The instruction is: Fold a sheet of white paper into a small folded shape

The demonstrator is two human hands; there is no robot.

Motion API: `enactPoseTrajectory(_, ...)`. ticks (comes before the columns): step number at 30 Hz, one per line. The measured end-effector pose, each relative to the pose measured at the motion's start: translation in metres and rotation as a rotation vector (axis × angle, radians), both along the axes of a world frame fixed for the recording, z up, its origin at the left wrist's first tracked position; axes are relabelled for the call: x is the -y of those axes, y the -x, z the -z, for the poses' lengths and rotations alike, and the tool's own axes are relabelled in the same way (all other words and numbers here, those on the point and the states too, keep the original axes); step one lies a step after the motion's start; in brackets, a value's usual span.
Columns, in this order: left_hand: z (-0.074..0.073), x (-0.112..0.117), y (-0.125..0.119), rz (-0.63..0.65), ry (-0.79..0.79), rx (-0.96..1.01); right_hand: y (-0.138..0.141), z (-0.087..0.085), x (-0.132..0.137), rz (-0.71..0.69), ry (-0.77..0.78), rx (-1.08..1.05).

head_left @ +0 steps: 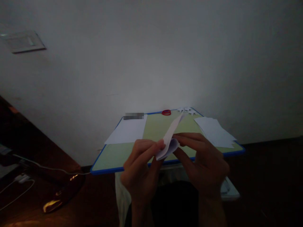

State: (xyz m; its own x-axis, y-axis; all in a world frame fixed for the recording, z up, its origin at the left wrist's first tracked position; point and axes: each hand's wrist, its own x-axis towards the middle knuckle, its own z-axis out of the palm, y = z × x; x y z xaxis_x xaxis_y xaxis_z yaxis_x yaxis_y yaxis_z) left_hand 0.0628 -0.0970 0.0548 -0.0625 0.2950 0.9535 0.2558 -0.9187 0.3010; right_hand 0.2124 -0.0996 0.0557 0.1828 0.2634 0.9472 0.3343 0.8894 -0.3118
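A strip of white paper [170,132], partly folded over with its near end curled, is held up in front of the table's near edge. My left hand [142,167] pinches its lower left corner between thumb and fingers. On the other side my right hand [201,160] has its fingers and thumb closed about the curled right edge. The paper's far end points up and away, over the table. Part of the folded inside is hidden by my fingers.
The table [113,157] has a pale green top and blue rim, against a wall. Red-handled scissors [166,112], small white paper pieces [188,110], white sheets [215,130] and a larger sheet [127,130] under a blurred dark object [133,116] lie there. A cable [59,171] runs at left.
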Motion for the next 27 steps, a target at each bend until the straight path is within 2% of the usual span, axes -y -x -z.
enactPoseTrajectory(4,-0.003,0.004,-0.002,-0.001,0.019,0.001,0.002,-0.001,0.002,0.085,0.024,0.041)
enactPoseTrajectory(8,0.000,0.005,-0.009,0.051,0.088,0.059,0.012,-0.003,0.006,0.106,0.087,0.015)
enactPoseTrajectory(12,0.004,0.005,-0.019,0.030,0.145,0.165,0.035,-0.003,0.007,0.049,0.101,-0.079)
enactPoseTrajectory(16,0.004,0.005,-0.021,0.002,0.173,0.261,0.055,0.006,0.005,-0.048,0.103,-0.074)
enactPoseTrajectory(20,0.007,0.006,-0.011,-0.061,0.195,0.204,0.065,0.013,0.008,-0.146,0.078,-0.004)
enactPoseTrajectory(27,0.009,0.007,-0.006,-0.034,0.201,0.172,0.070,0.012,0.012,-0.157,0.064,0.051)
